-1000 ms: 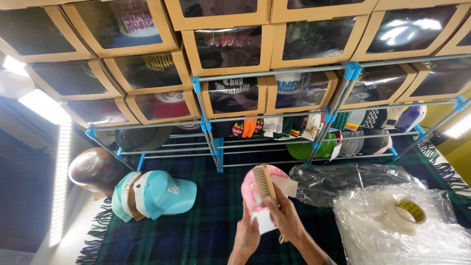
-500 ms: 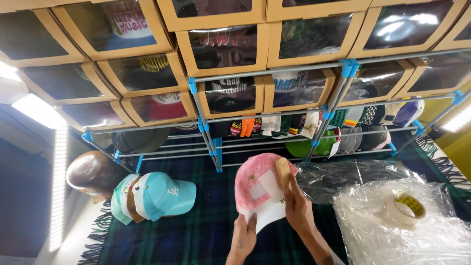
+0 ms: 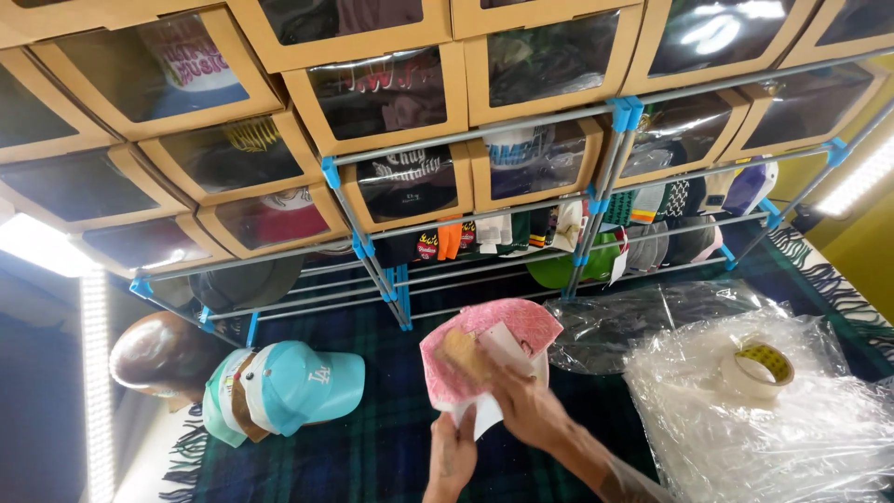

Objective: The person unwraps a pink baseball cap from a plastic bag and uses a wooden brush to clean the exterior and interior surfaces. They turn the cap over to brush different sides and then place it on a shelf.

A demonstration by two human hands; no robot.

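The pink patterned cap (image 3: pixel 498 340) is held up in the lower middle of the view, above the dark green plaid blanket (image 3: pixel 372 447), its hollow underside turned toward the camera. A white card or liner (image 3: pixel 507 349) shows inside it. The right hand (image 3: pixel 521 405) comes in from the lower right and presses a small wooden-backed brush (image 3: pixel 461 352) against the cap's inner face, fingers wrapped around the brush. The left hand (image 3: pixel 453 456) sits just below, pinching the cap's lower edge together with a tongue of the white liner.

The cap lies up and slightly left of both hands. Its long axis runs from lower left to upper right, with the brim end (as far as can be told) toward the upper right. The right hand is the nearer one to the cap's middle — the left only grips the rim.

To the left on the blanket a stack of light blue caps (image 3: pixel 284 391) lies well apart, with a brown rounded form (image 3: pixel 158 354) beyond it. To the right lies crumpled clear plastic wrap (image 3: pixel 773 428) with a roll of tape (image 3: pixel 759 368) on it, near but not touching the cap. Behind stands a metal rack (image 3: pixel 400 298) with blue joints — cardboard window boxes (image 3: pixel 382 93) stacked above it. Open blanket lies straight below and to the left of the hands.
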